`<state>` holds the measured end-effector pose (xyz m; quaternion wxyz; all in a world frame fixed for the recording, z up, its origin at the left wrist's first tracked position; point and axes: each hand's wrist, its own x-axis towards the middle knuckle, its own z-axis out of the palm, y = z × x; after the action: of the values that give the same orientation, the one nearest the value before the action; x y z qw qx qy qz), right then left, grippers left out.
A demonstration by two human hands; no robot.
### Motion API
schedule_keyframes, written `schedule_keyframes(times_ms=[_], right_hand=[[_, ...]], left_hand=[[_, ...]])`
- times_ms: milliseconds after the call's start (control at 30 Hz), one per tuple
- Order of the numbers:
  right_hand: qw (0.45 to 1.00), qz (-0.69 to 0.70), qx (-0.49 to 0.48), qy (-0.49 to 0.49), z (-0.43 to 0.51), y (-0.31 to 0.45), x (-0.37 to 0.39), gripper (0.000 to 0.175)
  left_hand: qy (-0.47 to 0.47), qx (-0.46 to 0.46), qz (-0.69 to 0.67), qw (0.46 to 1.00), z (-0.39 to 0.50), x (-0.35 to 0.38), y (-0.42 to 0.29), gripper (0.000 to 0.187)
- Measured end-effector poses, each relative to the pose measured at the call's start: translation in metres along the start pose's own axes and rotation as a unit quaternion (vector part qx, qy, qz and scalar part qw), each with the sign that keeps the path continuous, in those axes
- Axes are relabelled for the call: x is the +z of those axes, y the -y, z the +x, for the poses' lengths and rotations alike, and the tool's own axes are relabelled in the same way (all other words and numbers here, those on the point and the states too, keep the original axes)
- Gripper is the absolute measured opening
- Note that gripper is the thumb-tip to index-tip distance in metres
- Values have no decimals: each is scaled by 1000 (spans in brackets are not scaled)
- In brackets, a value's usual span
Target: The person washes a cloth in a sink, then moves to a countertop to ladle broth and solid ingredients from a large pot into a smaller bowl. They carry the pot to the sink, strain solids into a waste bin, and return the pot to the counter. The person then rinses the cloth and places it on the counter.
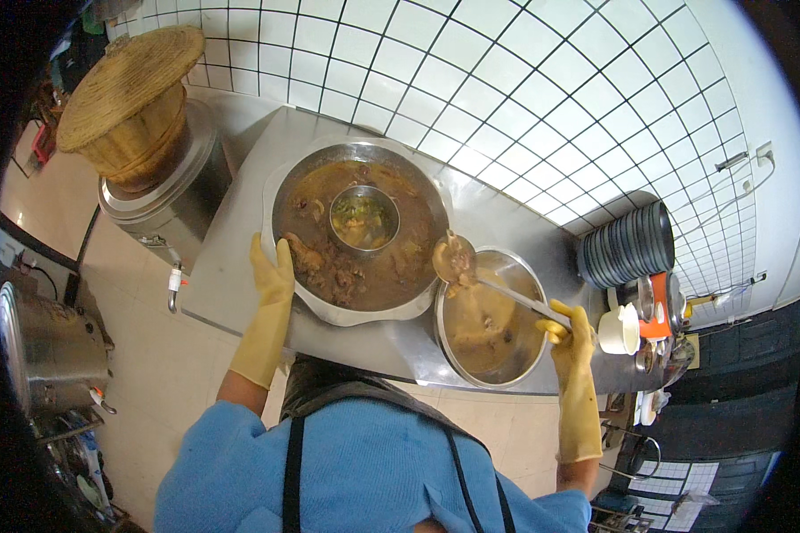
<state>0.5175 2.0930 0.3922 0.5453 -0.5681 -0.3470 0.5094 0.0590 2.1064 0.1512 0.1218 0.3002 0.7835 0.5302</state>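
My left hand (273, 266), in a yellow rubber glove, rests against the left rim of a wide metal pot (400, 312) of brown broth with meat chunks. A small round metal bowl (365, 246) with greens and pale pieces sits within that broth. My right hand (569, 331), also gloved, is closed around the handle of a metal ladle (455, 258). The ladle's bowl holds meat pieces and broth, over the adjoining rims of the wide pot and a deep metal basin (444, 343). Cloudy broth and pale pieces lie in the basin.
Stacked dark plates (627, 243) stand against the tiled wall on the metal counter (233, 266). White cups (619, 330) are at the right. A wooden steamer with a woven lid (133, 86) stands on a metal drum with a tap (175, 286) at the left.
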Motion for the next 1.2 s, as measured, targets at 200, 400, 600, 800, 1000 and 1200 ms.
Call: schedule_keyframes(times_ms=[200,400,600,800,1000,1200], right_hand=[[994,-86,-8,-67,-43,18,-37,44],[920,-365,-108,97,-78,3,-28,32],[473,-794,-311,222,-81,25,-2,36],[188,-641,-708,229,17,11,73,34],[430,-655,-457,421,121,-62,182,39],[501,-642,-388,431,127,-87,163,52]], left_hand=[[-2,18,-10,1000,-1,0,0,66],[2,8,-14,1000,-1,0,3,66],[-44,47,-18,998,-3,5,10,64],[-3,-61,-32,998,-6,-4,-1,64],[-36,-46,-48,997,-3,8,17,62],[-30,-57,-26,998,-6,5,14,57]])
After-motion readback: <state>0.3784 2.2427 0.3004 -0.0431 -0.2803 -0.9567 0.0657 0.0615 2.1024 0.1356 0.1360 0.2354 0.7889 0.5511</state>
